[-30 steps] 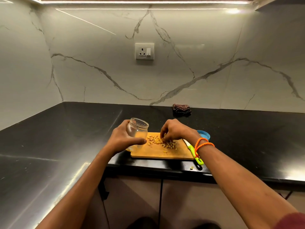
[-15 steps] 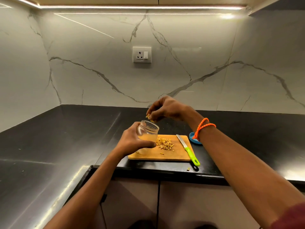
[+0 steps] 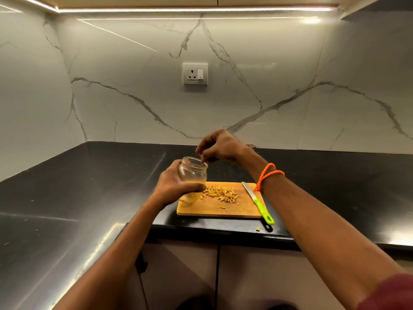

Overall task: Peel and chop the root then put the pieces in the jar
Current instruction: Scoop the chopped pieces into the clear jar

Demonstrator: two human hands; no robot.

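Above jar [image 3: 192, 173] mouth: right hand [image 3: 220, 147] fingertips lowered, bunched, contents unclear; left hand [image 3: 173, 186] still grips jar.

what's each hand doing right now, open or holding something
Left hand: grips the glass jar, held tilted above the cutting board.
Right hand: fingertips bunched over the jar's mouth; whether they pinch pieces cannot be told.
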